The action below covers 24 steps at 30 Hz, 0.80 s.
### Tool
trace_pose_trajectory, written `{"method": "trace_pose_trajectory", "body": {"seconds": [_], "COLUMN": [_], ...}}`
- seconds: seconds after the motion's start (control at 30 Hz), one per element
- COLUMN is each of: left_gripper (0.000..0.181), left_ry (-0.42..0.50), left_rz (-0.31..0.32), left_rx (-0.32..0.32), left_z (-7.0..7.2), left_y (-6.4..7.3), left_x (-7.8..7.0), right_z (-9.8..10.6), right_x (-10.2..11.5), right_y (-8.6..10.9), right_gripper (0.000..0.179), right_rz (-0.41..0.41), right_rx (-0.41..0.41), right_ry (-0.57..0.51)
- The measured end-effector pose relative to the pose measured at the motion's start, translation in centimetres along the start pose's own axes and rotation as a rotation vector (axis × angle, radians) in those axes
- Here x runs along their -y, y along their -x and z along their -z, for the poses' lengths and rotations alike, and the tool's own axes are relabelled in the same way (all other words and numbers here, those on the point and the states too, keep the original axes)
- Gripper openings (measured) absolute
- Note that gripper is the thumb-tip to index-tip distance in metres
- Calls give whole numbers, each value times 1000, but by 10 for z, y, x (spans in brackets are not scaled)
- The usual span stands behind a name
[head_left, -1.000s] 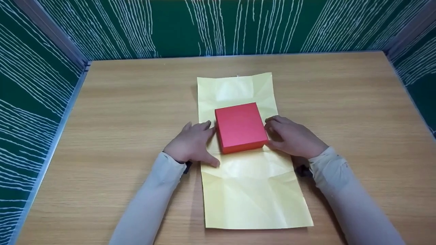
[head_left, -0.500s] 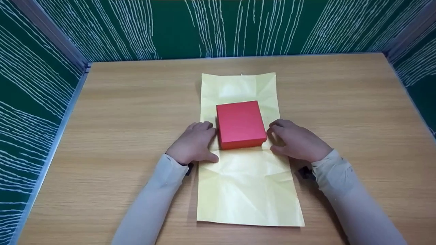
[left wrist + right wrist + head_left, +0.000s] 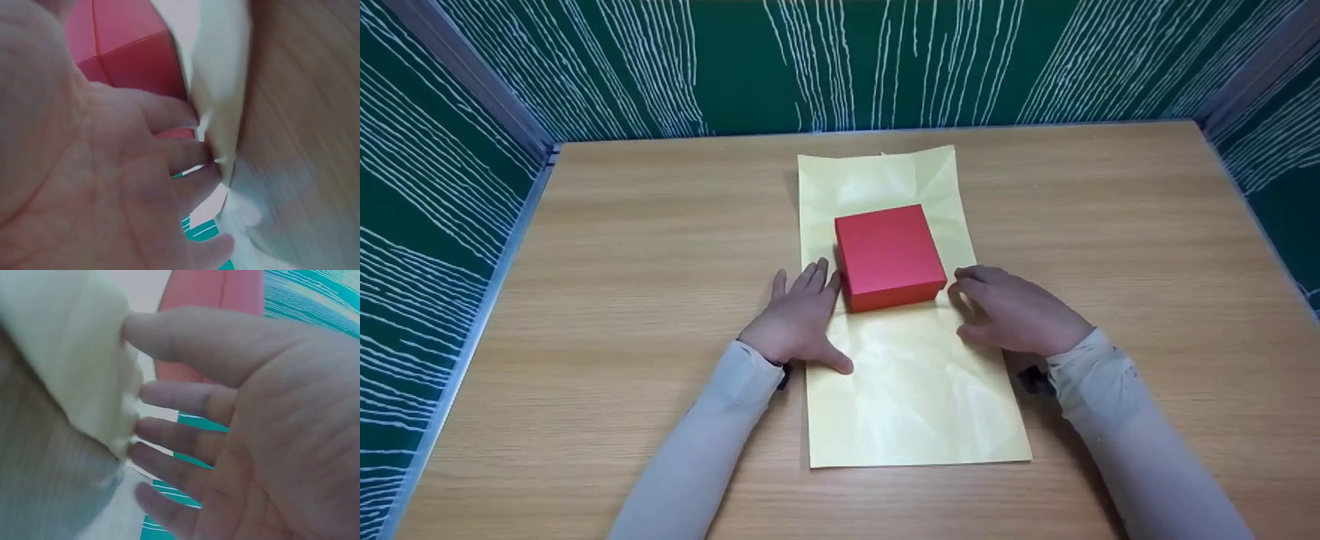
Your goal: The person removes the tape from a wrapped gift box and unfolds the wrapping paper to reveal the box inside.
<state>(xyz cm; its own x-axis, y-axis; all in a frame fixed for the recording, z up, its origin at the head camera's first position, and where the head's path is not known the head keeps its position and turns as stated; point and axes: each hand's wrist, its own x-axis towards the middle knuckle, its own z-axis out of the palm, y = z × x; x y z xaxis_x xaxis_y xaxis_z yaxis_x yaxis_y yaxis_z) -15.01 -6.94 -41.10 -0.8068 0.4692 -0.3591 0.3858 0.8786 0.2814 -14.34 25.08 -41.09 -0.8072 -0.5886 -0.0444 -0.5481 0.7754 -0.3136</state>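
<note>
A red square box (image 3: 890, 253) sits, slightly turned, on a long sheet of creased pale yellow paper (image 3: 915, 405). My left hand (image 3: 796, 319) lies at the sheet's left edge with fingers spread, its index finger right at the box's left side. In the left wrist view, fingertips (image 3: 205, 151) touch the paper. Opposite it, my right hand (image 3: 1020, 311) rests at the sheet's right edge, fingers relaxed and a small gap from the box. The right wrist view shows its thumb and fingertips (image 3: 147, 391) against the paper, pinching nothing.
The light wooden table (image 3: 622, 300) extends around the paper on every side. Green panels (image 3: 735, 67) with white wavy lines stand along its back and sides. A dark wrist camera (image 3: 1035, 380) is strapped under the right cuff.
The paper and box have shifted away from me and turned slightly. My left fingers have spread wider. My right hand has backed off a little from the box's side.
</note>
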Motion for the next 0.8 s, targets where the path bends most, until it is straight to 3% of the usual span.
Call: {"method": "trace_pose_trajectory", "body": {"seconds": [0.23,0.33,0.57,0.8], "left_gripper": [122,113,114,116], "left_ry": [-29,-35,2,-6], "left_rz": [-46,-73,-56,-71], "left_rx": [-32,-50,-27,-38], "left_z": [3,4,4,2], "left_y": [6,10,10,6], "left_x": [-7,-10,-11,-9], "right_z": [3,4,4,2], "right_x": [7,9,13,12], "right_y": [6,5,3,4], "right_gripper": [64,64,58,59], "right_rz": [-50,-5,92,68], "right_rx": [94,82,38,53], "right_ry": [-77,-77,-49,-46]}}
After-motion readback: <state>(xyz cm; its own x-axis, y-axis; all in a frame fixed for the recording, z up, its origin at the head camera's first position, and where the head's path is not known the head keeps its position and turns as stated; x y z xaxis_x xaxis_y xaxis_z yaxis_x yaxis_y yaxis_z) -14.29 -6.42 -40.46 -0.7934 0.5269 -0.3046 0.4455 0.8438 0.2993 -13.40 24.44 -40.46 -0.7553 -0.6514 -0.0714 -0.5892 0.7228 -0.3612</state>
